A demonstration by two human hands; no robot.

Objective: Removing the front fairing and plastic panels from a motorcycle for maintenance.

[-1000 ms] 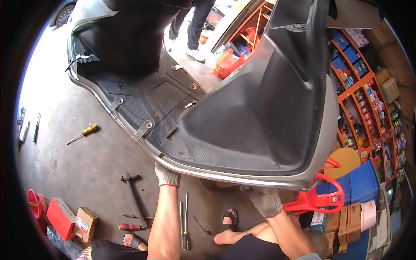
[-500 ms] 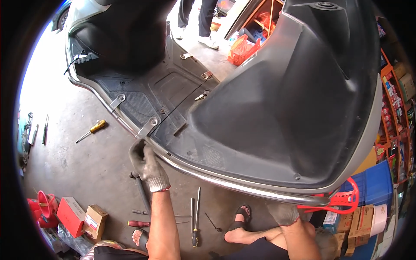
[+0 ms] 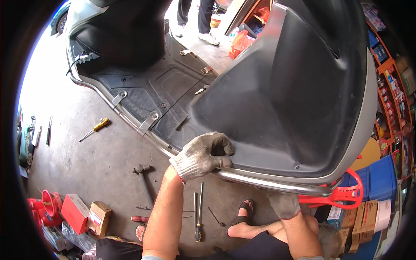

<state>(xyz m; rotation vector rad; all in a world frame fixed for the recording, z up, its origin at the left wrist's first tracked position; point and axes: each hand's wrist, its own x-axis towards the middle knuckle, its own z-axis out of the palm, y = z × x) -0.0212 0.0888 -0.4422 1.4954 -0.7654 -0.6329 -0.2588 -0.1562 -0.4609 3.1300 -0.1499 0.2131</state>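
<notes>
The black footboard (image 3: 169, 93) and large black moulded panel (image 3: 299, 104) of a scooter fill the upper middle, edged by a curved chrome rail (image 3: 268, 185). Flat metal tabs, one of them a near bracket (image 3: 148, 123), join the rail to the footboard. My left hand (image 3: 197, 157), in a grey knit work glove, is over the rail and the panel's lower edge. Its fingers curl with a gap to the thumb, and nothing shows between them. My right hand (image 3: 284, 205), gloved too, is beneath the rail near its right end; its fingers are hidden.
On the concrete floor lie a yellow-handled screwdriver (image 3: 94, 129), a hammer (image 3: 144, 182) and a long screwdriver (image 3: 199, 212). Boxes, including a red one (image 3: 74, 213), stand lower left. A red plastic piece (image 3: 342, 197) and orange shelves (image 3: 392, 99) are at right. A person's legs (image 3: 205, 17) show beyond.
My left hand has moved right along the rail, away from the near bracket, and its fingers have come up over the edge. My right hand stays under the rail. The view has shifted slightly.
</notes>
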